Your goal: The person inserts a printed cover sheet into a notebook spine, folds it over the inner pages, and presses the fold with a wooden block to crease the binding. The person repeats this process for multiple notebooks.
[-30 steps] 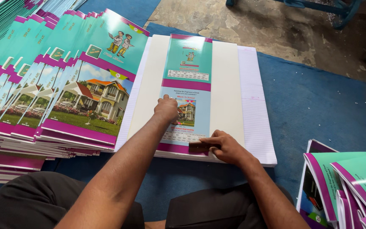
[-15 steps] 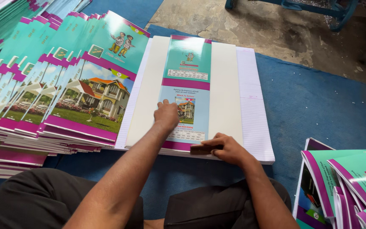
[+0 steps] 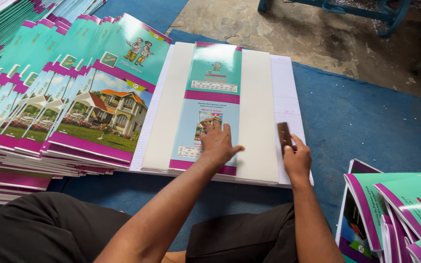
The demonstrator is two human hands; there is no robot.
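Pressing flat with fingers spread, the left hand rests on the teal printed cover lying on the white board. The right hand pinches a dark wooden block at the board's right edge, above ruled paper. Fanned booklets lie left.

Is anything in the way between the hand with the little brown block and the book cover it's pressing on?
Nothing visible. The right hand already holds the brown block against the right edge of the white cover flap, over the lined pages. The left hand rests flat on the printed cover.
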